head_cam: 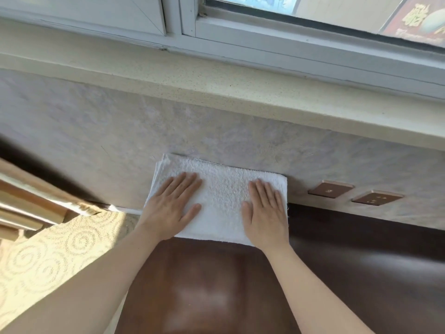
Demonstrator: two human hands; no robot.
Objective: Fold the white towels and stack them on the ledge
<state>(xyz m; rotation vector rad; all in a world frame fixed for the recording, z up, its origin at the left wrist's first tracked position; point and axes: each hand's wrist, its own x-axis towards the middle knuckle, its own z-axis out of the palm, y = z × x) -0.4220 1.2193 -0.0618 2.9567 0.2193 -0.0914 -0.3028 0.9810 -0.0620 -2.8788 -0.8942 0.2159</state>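
Note:
A folded white towel (222,196) lies on the dark brown table (361,273), pushed up against the wall. My left hand (172,203) presses flat on the towel's left part, fingers straight and spread. My right hand (265,210) lies flat on its right part, fingers straight. Layered edges show at the towel's left side. The cream stone ledge (216,85) runs under the window, above the towel, with nothing on the part in view.
Two brown wall sockets (331,189) sit to the right of the towel, just above the table. A wooden piece of furniture (36,203) stands at the left over patterned carpet (53,256). The window frame (265,42) runs behind the ledge.

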